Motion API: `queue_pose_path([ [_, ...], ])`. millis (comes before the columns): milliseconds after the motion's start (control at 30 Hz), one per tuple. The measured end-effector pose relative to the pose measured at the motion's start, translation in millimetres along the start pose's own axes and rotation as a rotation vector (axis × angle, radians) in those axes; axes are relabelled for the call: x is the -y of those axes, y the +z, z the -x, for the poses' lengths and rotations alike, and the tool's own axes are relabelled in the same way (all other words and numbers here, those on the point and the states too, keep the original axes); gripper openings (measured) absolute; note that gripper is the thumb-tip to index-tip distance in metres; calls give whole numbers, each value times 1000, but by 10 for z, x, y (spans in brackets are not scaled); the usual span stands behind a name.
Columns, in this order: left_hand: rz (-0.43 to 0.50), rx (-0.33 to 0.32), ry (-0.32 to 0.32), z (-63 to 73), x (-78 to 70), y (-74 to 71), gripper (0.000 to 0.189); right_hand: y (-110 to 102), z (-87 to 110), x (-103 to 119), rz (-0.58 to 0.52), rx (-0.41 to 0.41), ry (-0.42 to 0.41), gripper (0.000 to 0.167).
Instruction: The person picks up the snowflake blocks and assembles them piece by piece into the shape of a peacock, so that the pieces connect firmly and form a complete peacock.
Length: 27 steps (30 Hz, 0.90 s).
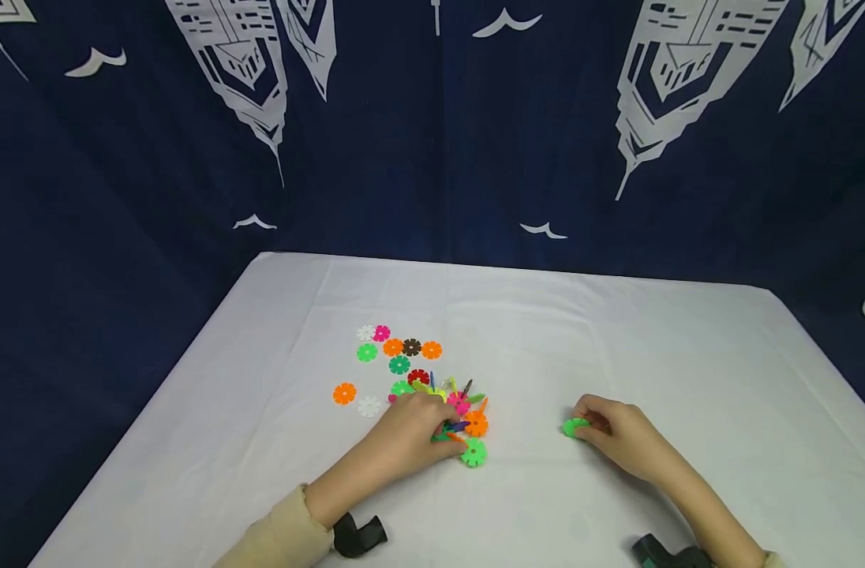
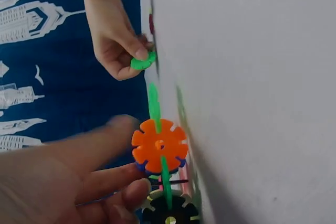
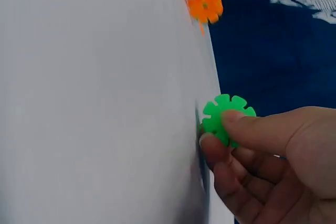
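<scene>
My right hand [image 1: 620,434] pinches a green notched plastic disc [image 3: 227,116] between thumb and fingertips, just above the table on the right. My left hand [image 1: 414,430] is at a cluster of interlocked snowflake discs, its thumb and fingers around the near part. In the left wrist view the thumb is blurred beside an orange disc [image 2: 159,145], which has green discs slotted in edge-on. The cluster also shows a pink disc [image 1: 458,403] and a light green disc [image 1: 473,453]. The hand hides part of the cluster.
Loose notched discs lie flat left of and behind the cluster, among them an orange one [image 1: 344,394], a dark brown one [image 1: 411,347] and a red one [image 1: 418,377]. The white cloth-covered table [image 1: 688,347] meets a dark blue printed curtain [image 1: 432,158] at the back.
</scene>
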<state>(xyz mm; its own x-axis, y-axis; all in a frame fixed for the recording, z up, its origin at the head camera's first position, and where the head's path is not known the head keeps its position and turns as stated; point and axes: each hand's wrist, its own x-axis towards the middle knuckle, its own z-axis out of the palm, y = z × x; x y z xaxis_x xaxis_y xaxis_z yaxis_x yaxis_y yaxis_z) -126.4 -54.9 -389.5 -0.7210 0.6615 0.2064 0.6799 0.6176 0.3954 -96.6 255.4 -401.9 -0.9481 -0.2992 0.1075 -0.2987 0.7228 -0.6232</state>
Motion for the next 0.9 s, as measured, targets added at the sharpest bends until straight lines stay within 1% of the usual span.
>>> queue_pose_path([
  [67,-24,-26,3,-27,-4,10,15,79,-57,67,-141,13,-21,8],
  [133,-64,-47,11,-62,-15,31,14,178,-122,138,-282,19,-15,4],
  [233,-116,-58,30,-113,-37,75,10,345,-225,238,-465,14,19,9],
  [367,-140,-71,37,-145,-53,95,10,522,-321,332,-629,2,47,12],
  [433,-141,-76,37,-144,-48,93,10,576,-342,355,-686,6,68,13],
  [500,-136,-78,41,-139,-37,89,10,606,-343,363,-712,1,85,12],
  [600,-120,-79,45,-128,-21,85,10,630,-335,362,-717,-2,94,12],
  [800,-116,-94,63,-117,-6,88,8,658,-319,371,-640,-25,64,10],
  [900,-108,-108,62,-112,-7,83,7,661,-318,381,-629,-46,63,10],
])
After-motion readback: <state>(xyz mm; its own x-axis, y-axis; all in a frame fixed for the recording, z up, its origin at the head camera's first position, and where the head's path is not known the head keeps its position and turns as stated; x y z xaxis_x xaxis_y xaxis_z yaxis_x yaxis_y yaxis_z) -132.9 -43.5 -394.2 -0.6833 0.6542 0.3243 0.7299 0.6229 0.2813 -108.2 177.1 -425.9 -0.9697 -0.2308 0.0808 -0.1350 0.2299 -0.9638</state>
